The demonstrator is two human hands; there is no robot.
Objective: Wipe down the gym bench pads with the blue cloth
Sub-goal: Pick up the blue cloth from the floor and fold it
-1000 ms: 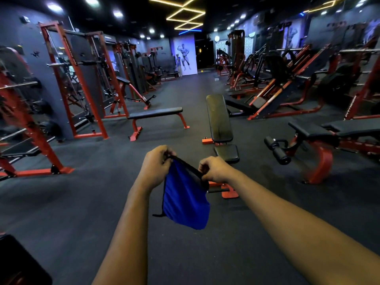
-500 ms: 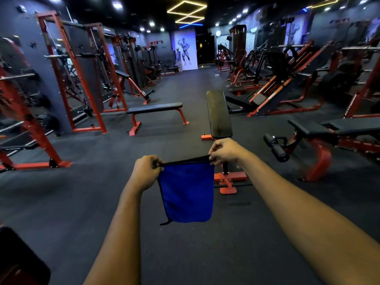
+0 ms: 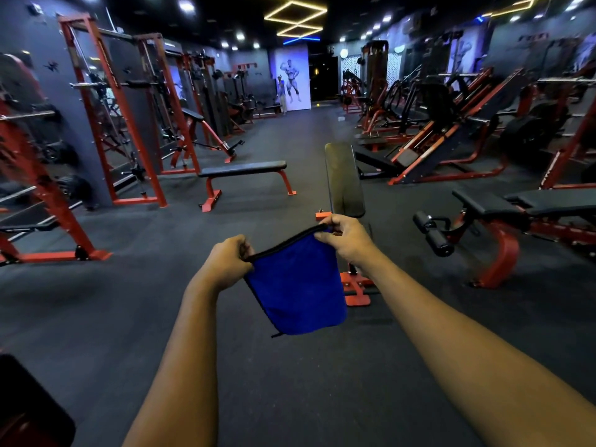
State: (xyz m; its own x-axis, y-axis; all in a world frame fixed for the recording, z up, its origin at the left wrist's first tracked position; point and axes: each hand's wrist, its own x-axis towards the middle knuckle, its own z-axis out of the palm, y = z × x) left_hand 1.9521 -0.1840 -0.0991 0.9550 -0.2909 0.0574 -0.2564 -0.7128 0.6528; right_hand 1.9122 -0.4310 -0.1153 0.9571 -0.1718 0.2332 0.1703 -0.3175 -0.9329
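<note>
1. We held the blue cloth up in front of us, over the dark floor; it was deep blue with a thin black trim along its upper edge, and it hung in a soft, slightly curved sheet.
2. Our left hand pinched one top corner, and our right hand pinched the other, held a little higher, so the top edge slanted.
3. Straight beyond the cloth stood the adjustable bench, its black back pad raised and its red base partly hidden behind the cloth and our right hand.
4. A flat bench with red legs stood off to the left of it, well apart.
5. Another padded bench with foam rollers lay to the right.
6. Red racks lined the left wall.
</note>
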